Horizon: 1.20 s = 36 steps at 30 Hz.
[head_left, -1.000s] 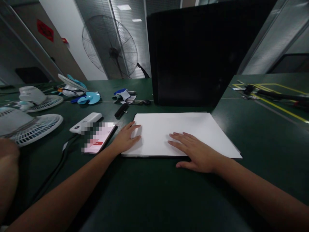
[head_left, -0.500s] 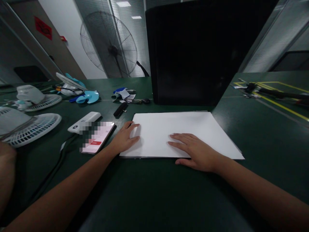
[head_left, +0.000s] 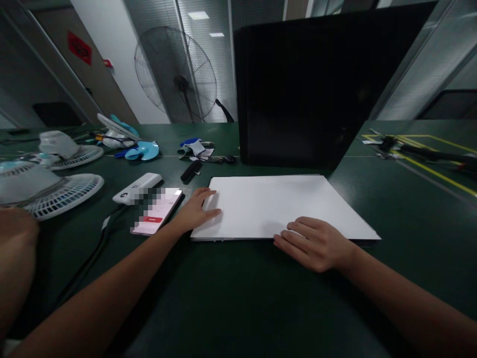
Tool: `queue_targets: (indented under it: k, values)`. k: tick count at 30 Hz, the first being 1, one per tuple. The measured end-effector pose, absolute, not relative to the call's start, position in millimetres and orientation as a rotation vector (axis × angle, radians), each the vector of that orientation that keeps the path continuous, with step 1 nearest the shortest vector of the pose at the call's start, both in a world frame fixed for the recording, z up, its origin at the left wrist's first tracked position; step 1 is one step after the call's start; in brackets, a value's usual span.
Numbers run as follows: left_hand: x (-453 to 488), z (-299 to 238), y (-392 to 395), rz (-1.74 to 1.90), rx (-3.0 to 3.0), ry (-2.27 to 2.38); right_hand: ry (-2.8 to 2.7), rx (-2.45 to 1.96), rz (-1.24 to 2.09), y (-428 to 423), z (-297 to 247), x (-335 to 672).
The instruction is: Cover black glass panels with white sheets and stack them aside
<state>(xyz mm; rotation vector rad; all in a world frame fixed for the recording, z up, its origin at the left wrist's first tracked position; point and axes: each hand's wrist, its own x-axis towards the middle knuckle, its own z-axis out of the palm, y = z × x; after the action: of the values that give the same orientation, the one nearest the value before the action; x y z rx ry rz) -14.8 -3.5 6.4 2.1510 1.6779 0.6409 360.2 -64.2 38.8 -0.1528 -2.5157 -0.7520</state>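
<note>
White rectangular paper (head_left: 257,206) flat on dark-green worktop (head_left: 238,298), long axis left-right, one long edge facing the wearer. Right hand (head_left: 316,243) pulled back to that edge vs 0.5 s ago, fingers now drawn together; thumb hidden, can't tell if its grip holds anything. Left hand (head_left: 196,211) unchanged: grip wide, at left edge. Pink-screened phone (head_left: 160,213) part-pixelated.

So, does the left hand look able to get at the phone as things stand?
Likely yes: the phone lies beside the left hand with nothing standing between them, and that hand, spread at the edge of the paper, appears to hold nothing.
</note>
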Motion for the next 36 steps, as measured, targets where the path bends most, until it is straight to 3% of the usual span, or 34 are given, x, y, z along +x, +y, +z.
queue_targets:
  k: [7, 16, 28, 36]
  values:
    - [-26, 1, 7, 1.048, 1.775, 1.659, -2.443, -0.124, -0.875, -63, 49, 376]
    - [-26, -4, 9, 1.088, 2.224, 1.451, -2.347, -0.295, -0.878, -57, 59, 408]
    - [-11, 14, -4, 1.092, 2.254, 1.547, -2.319, -0.373, -0.752, -39, 36, 407]
    - [-5, 21, -10, 1.027, 2.161, 1.469, -2.243, -0.722, -0.835, -79, 108, 422]
